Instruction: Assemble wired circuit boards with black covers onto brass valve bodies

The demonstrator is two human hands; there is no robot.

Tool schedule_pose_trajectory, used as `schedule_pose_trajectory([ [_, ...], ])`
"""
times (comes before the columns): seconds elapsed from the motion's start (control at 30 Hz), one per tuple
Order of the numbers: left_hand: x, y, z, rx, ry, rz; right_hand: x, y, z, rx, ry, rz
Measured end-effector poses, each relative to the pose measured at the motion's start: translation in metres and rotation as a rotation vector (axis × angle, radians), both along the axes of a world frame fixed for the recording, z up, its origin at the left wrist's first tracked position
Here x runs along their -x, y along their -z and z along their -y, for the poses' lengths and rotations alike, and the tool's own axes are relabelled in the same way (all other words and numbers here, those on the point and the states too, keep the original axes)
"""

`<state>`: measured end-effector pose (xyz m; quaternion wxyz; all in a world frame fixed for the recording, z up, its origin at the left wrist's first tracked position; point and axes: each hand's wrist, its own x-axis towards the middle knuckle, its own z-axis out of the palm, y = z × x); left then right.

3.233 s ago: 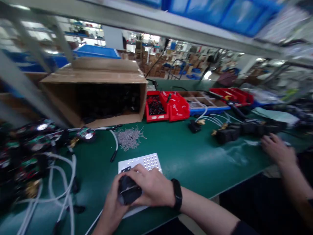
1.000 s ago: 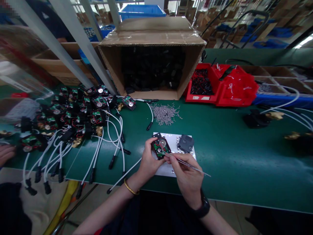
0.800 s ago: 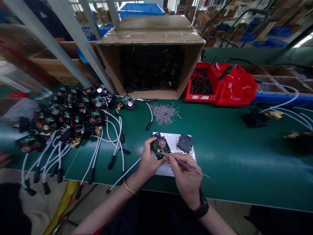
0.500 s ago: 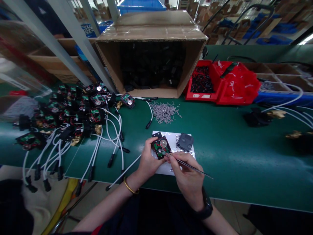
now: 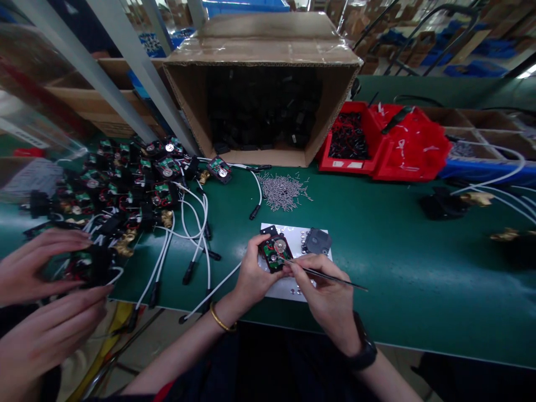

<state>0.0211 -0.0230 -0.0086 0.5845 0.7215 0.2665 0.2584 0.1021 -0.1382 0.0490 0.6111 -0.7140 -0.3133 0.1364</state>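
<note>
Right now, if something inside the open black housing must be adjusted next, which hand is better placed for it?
Probably the right hand: it holds metal tweezers whose tips reach over the green circuit board. The left hand is occupied, gripping the open black housing.

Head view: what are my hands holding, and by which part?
Left hand: open black housing, by its left and lower edges. Right hand: thin metal tool, near its tip.

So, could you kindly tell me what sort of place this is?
Most likely an electronics assembly workshop: an open unit with a circuit board in the left hand, a heap of similar units, and a red bin of small parts.
</note>
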Motion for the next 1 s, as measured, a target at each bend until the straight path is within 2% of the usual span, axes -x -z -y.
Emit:
schedule_pose_trajectory([
  [0.17,-0.001,0.000,0.000,0.032,0.000,0.003,-0.005,-0.003,-0.002,0.030,-0.017,-0.013],
  [0.37,-0.003,-0.002,-0.004,0.014,0.016,-0.054,-0.009,0.001,-0.007,-0.087,0.002,-0.354],
  [0.47,-0.002,0.000,-0.005,0.018,0.032,-0.054,-0.010,0.003,-0.005,-0.146,0.049,-0.447],
  [0.6,-0.001,0.002,-0.006,0.063,0.042,-0.041,-0.010,0.006,0.000,-0.182,0.119,-0.477],
  [0.87,0.001,0.006,-0.007,0.073,0.024,-0.054,-0.004,0.015,-0.001,-0.206,0.120,-0.576],
  [1.0,0.001,0.007,-0.007,0.110,0.004,-0.076,-0.014,0.010,0.007,-0.252,0.194,-0.626],
])
